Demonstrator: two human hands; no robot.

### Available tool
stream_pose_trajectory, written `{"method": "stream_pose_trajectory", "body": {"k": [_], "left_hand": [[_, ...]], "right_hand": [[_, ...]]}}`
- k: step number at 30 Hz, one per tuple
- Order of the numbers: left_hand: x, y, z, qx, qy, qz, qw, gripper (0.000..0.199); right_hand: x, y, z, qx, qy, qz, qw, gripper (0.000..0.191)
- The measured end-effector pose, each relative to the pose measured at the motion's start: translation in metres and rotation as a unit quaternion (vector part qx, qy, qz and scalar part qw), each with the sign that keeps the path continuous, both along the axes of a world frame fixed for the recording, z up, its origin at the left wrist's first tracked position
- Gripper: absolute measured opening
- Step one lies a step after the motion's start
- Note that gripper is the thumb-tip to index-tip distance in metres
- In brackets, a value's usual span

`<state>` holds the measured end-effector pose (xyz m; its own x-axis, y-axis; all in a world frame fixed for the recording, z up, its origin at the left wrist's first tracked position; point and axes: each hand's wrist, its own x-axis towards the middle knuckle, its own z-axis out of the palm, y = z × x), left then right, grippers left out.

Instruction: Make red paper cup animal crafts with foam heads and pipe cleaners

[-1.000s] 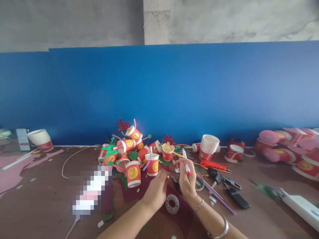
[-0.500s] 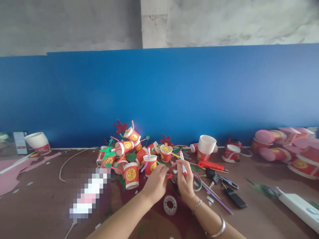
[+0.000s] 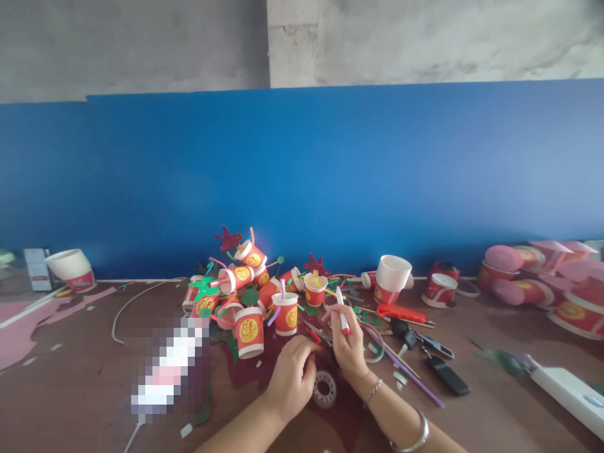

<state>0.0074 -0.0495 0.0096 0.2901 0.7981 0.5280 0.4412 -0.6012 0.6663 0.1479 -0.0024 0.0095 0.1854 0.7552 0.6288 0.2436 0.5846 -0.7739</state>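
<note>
My right hand (image 3: 348,340) is closed around a white marker (image 3: 340,305) whose red end points down. My left hand (image 3: 293,374) is low over dark red paper (image 3: 248,372), its fingers curled together; whatever may be in them is hidden. A small red piece (image 3: 315,336) shows just beyond the left fingertips. Scissors (image 3: 325,338) lie between the hands, partly covered by the right one. Close to both wrists is a white tape ring (image 3: 325,390).
Red paper cups (image 3: 249,333) with straws and green cut-outs are piled ahead. Larger white-and-red cups (image 3: 392,280) stand behind. To the right are an orange-red cutter (image 3: 401,314), keys (image 3: 403,336), a black fob (image 3: 447,375) and a white glue gun (image 3: 569,390). Pink cup pieces (image 3: 514,270) sit far right.
My left hand has drawn back toward me and away from my right hand. The right hand, still holding the marker, has shifted slightly left, and more of the scissors shows.
</note>
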Motion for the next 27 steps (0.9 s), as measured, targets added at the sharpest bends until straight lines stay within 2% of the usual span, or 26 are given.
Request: {"method": "stream_pose_trajectory", "body": {"k": [3, 6, 9, 11, 13, 16, 21, 25, 27], "left_hand": [[-0.002, 0.001, -0.002, 0.002, 0.001, 0.001, 1.0, 0.032], [-0.003, 0.0, 0.0, 0.001, -0.004, 0.002, 1.0, 0.032], [-0.003, 0.0, 0.003, -0.007, -0.01, -0.001, 1.0, 0.031], [-0.003, 0.0, 0.005, -0.015, -0.006, 0.003, 1.0, 0.03], [-0.001, 0.001, 0.006, -0.028, 0.009, 0.012, 0.999, 0.028], [0.003, 0.006, 0.009, -0.046, 0.047, 0.012, 0.998, 0.033], [0.021, 0.036, 0.024, -0.048, 0.122, 0.026, 0.991, 0.064], [0.039, 0.067, 0.037, -0.043, 0.161, 0.05, 0.985, 0.069], [0.045, 0.077, 0.04, -0.017, 0.166, 0.062, 0.984, 0.067]], "right_hand": [[0.0, 0.0, -0.003, -0.001, -0.006, 0.006, 1.0, 0.012], [0.004, 0.002, 0.004, -0.006, -0.003, -0.009, 1.0, 0.011], [0.011, 0.013, 0.024, -0.013, -0.018, -0.075, 0.997, 0.013], [0.015, 0.028, 0.04, -0.039, -0.064, -0.124, 0.989, 0.022], [0.018, 0.047, 0.054, -0.072, -0.149, -0.14, 0.976, 0.034], [0.018, 0.076, 0.066, -0.08, -0.196, -0.126, 0.969, 0.039], [0.016, 0.101, 0.072, -0.111, -0.242, -0.088, 0.96, 0.031], [0.019, 0.099, 0.076, -0.121, -0.251, -0.088, 0.956, 0.032], [0.023, 0.095, 0.077, -0.126, -0.25, -0.1, 0.955, 0.032]]}}
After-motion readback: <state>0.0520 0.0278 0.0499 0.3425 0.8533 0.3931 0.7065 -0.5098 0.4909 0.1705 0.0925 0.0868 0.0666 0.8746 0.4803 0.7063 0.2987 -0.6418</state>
